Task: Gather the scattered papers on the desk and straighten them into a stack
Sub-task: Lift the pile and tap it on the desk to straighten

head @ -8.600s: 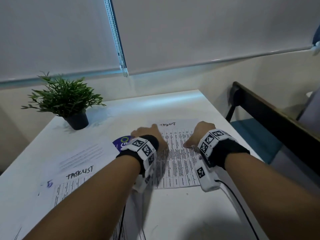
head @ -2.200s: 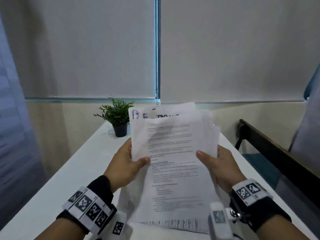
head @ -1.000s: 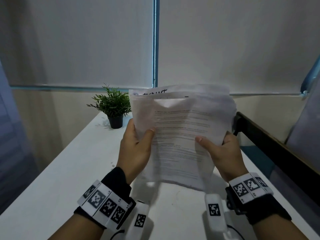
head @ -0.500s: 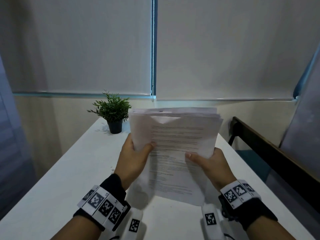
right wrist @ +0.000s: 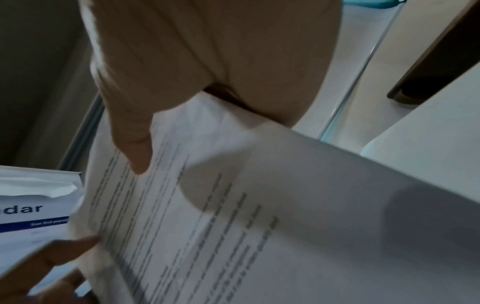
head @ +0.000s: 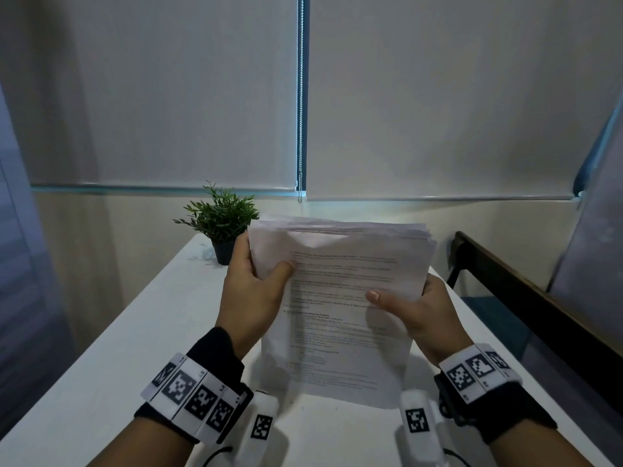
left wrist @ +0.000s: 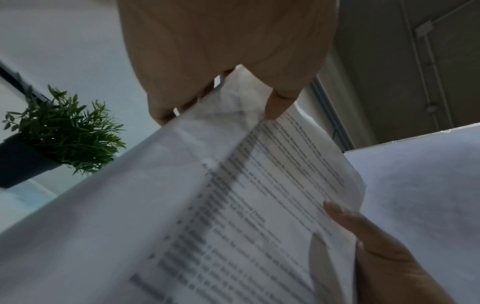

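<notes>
Papers held upright over the desk, both hands on them.

I see my left hand (head: pixel 251 291) and right hand (head: pixel 416 310) pinching the papers (head: pixel 340 298) at their side edges, thumbs in front, the bottom edge at the white desk (head: pixel 111 358); a potted plant (head: pixel 220 222) stands behind.

Your two grips hold the papers (head: pixel 340 298) upright between them, so nothing passes straight across from one to the other. Ahead of your left grip (head: pixel 251 294) and slightly outward, the potted plant (head: pixel 220 227) stands near the far edge of the worktop (head: pixel 111 358), close to the fingers. Outward from that grip the worktop lies bare, with room to swing wide. Outward from your right grip (head: pixel 418 311) the worktop ends soon, and beyond its edge the dark wooden chair back (head: pixel 526 291) blocks a wide sweep. Below the papers' lower edge, bare worktop shows.
</notes>
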A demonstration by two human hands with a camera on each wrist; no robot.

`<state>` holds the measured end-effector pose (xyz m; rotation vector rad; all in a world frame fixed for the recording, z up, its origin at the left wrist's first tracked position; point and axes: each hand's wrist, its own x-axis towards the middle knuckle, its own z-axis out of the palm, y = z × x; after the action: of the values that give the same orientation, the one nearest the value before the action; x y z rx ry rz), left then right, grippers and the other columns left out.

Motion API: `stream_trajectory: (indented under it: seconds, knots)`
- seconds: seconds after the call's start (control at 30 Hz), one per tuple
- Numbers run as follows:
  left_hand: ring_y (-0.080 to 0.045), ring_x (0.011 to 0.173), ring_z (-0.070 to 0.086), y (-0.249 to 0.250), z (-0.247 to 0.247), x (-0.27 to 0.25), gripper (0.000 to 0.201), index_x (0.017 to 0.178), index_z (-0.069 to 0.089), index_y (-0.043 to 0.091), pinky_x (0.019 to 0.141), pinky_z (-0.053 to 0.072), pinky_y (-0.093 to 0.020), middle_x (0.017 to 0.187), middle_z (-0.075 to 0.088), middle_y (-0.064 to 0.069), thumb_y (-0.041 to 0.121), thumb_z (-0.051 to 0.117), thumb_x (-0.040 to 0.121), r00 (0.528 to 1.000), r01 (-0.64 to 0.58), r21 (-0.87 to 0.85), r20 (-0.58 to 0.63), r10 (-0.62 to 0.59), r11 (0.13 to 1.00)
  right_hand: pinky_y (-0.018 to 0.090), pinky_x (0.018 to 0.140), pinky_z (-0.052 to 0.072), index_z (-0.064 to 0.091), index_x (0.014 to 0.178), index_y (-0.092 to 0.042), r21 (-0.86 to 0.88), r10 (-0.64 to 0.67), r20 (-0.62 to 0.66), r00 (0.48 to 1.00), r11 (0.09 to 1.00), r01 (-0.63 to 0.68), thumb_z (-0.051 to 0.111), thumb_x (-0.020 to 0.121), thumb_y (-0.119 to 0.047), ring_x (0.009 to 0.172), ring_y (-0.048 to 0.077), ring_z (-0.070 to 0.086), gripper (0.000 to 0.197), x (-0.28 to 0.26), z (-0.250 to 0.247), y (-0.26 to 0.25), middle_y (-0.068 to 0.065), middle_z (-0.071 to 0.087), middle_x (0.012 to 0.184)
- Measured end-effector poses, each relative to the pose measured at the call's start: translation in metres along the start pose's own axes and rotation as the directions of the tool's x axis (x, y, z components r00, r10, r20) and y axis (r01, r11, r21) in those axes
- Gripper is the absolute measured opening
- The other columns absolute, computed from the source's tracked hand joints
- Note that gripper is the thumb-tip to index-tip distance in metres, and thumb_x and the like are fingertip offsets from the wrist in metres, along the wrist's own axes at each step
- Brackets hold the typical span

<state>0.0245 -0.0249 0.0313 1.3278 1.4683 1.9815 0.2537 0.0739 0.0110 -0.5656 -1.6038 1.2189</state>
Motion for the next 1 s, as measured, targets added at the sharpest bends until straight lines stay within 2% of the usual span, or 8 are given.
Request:
stream_trajectory:
  seconds: [0.23,0.4,0.5,0.57,0.63,0.7,0.83,1.0]
  knots:
    - [-0.017,0.114,0.066,0.009,0.003,0.011,0.072,0.138,0.049,0.029,0.091,0.058,-0.034,0.129,0.064,0.003,0.057,0.077,0.077,0.999,-0.034,0.040,-0.041,0.036,0.999,0.042,0.084,0.063,0.077,0.104,-0.013,0.037,0.012,-0.057,0.998,0.999,-0.009,0.084,0.073,-0.010,0.095,0.028,0.079,0.032,0.003,0.005,-0.002,0.009,0.082,0.103]
    - [-0.001,0.088,0.071,0.010,0.008,0.010,0.043,0.114,0.062,0.015,0.080,0.064,-0.034,0.102,0.073,0.007,0.041,0.077,0.082,0.985,-0.063,0.079,-0.154,0.075,0.995,0.045,0.089,0.063,0.078,0.107,-0.008,-0.013,0.026,-0.080,0.996,1.000,-0.027,0.081,0.082,-0.004,0.097,0.028,0.079,0.025,0.006,0.008,0.002,0.009,0.082,0.103]
    - [-0.018,0.108,0.067,0.017,0.006,0.016,0.059,0.126,0.050,0.029,0.090,0.060,-0.038,0.120,0.065,0.002,0.044,0.081,0.079,0.983,-0.072,0.174,-0.153,0.099,0.982,0.038,0.083,0.065,0.079,0.102,-0.010,-0.104,-0.030,-0.081,0.996,0.994,0.021,0.081,0.082,-0.002,0.094,0.028,0.079,0.021,0.014,0.002,-0.007,0.007,0.083,0.097]
    - [-0.022,0.122,0.056,0.035,0.005,0.020,0.071,0.138,0.046,0.029,0.104,0.050,-0.043,0.133,0.055,-0.002,0.040,0.077,0.075,0.950,-0.246,0.399,-0.080,0.301,0.884,0.034,0.081,0.065,0.080,0.098,-0.017,-0.202,-0.093,-0.033,0.995,0.976,0.085,0.082,0.083,-0.005,0.090,0.022,0.080,0.019,0.021,-0.003,-0.022,0.002,0.083,0.095]
    - [-0.025,0.128,0.049,0.059,0.007,0.024,0.076,0.142,0.050,0.025,0.109,0.042,-0.048,0.136,0.052,-0.004,0.044,0.068,0.071,0.863,-0.466,0.617,0.159,0.480,0.634,0.027,0.077,0.064,0.080,0.093,-0.022,-0.320,-0.128,0.061,0.990,0.937,0.141,0.082,0.083,-0.010,0.084,0.011,0.079,0.016,0.028,-0.005,-0.043,-0.007,0.082,0.093]
    - [-0.025,0.123,0.054,0.079,0.013,0.029,0.076,0.143,0.050,0.027,0.105,0.044,-0.046,0.131,0.059,-0.002,0.045,0.063,0.071,0.827,-0.557,0.670,0.394,0.402,0.490,0.018,0.068,0.060,0.080,0.084,-0.019,-0.437,-0.121,0.170,0.978,0.880,0.185,0.084,0.083,-0.014,0.074,0.005,0.076,0.006,0.035,-0.001,-0.064,-0.011,0.081,0.084]
    - [-0.027,0.089,0.067,0.074,0.014,0.034,0.033,0.105,0.071,0.015,0.082,0.054,-0.040,0.093,0.074,-0.003,0.026,0.060,0.075,0.862,-0.475,0.587,0.459,0.213,0.655,0.026,0.062,0.053,0.077,0.082,-0.014,-0.645,-0.129,0.245,0.961,0.718,0.261,0.089,0.077,-0.027,0.068,0.015,0.070,0.018,0.045,0.011,-0.087,0.001,0.075,0.074]
    - [-0.012,0.090,0.075,0.020,-0.025,0.022,0.028,0.101,0.074,0.020,0.091,0.059,-0.042,0.101,0.081,0.002,-0.004,0.071,0.087,0.986,-0.017,0.276,0.165,-0.030,0.961,0.029,0.073,0.055,0.067,0.110,-0.026,-0.796,-0.031,-0.024,0.999,0.605,-0.001,0.095,0.060,-0.046,0.088,0.011,0.066,0.061,0.027,-0.028,-0.056,-0.012,0.067,0.096]
